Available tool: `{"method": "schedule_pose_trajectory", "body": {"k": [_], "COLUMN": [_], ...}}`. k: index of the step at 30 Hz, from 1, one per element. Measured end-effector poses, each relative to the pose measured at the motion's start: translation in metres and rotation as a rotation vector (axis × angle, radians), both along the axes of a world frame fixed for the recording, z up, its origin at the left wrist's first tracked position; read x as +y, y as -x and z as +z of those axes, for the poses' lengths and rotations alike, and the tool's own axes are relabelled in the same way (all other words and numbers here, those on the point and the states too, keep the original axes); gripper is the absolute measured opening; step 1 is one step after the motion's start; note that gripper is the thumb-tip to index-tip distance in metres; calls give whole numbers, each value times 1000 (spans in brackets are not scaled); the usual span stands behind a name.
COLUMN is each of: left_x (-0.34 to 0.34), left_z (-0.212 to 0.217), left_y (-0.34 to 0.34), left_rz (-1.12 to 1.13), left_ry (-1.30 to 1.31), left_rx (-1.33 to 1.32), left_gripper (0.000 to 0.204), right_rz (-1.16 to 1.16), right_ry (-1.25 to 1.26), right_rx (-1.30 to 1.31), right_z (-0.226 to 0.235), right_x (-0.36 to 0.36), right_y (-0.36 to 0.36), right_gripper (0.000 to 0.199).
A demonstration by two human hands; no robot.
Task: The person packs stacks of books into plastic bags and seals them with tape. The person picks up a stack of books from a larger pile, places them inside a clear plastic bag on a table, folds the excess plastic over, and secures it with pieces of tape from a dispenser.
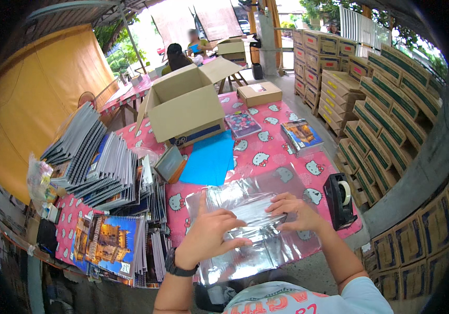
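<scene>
A clear plastic sheet (224, 269) lies wrinkled and shiny at the near edge of the table. On or under its middle is a pale, narrow strip (253, 212), partly covered by glare; I cannot tell what it is. My left hand (211, 233), with a dark watch at the wrist, is on the sheet's left part, fingers apart and one finger pointing away from me. At the strip's right end is my right hand (297, 213), thumb and fingers curved but apart, touching the plastic. Neither hand visibly grips anything.
Stacked spiral notebooks (109, 172) crowd the left side. An open carton (188, 112), blue sheets (208, 159) and two notebooks (302, 135) sit farther back. A black tape dispenser (339, 201) stands at the right edge. Cartons (391, 115) are piled beyond; people sit at another table.
</scene>
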State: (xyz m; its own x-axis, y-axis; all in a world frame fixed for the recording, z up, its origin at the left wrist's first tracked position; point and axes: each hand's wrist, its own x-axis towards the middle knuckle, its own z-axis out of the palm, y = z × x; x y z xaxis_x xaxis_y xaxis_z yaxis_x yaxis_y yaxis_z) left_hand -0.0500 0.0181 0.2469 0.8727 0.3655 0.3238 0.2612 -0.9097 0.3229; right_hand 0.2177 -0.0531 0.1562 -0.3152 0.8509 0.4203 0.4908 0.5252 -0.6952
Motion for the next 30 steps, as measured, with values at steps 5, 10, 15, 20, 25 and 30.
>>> {"method": "schedule_pose_trajectory", "body": {"k": [5, 10, 15, 20, 25, 30], "left_x": [25, 67, 96, 73, 78, 68], "left_z": [9, 15, 22, -4, -2, -2], "left_y": [-4, -33, -73, -77, -92, -89], "left_rz": [197, 217, 433, 99, 40, 18], "left_ry": [-127, -154, 67, -327, -195, -206], "left_rx": [-35, -220, 430, 274, 564, 485], "left_gripper": [34, 35, 61, 64, 57, 41], "right_rz": [-32, -42, -236, -361, -258, -211], "right_ry": [-19, -25, -178, -201, -187, -200], "right_rx": [-165, -219, -126, 61, 19, 13], "right_z": [5, 7, 8, 1, 1, 0], "right_x": [-1, -1, -13, -28, -25, -20], "right_y": [12, 18, 21, 5, 6, 1], "right_gripper": [43, 42, 46, 51, 51, 52]}}
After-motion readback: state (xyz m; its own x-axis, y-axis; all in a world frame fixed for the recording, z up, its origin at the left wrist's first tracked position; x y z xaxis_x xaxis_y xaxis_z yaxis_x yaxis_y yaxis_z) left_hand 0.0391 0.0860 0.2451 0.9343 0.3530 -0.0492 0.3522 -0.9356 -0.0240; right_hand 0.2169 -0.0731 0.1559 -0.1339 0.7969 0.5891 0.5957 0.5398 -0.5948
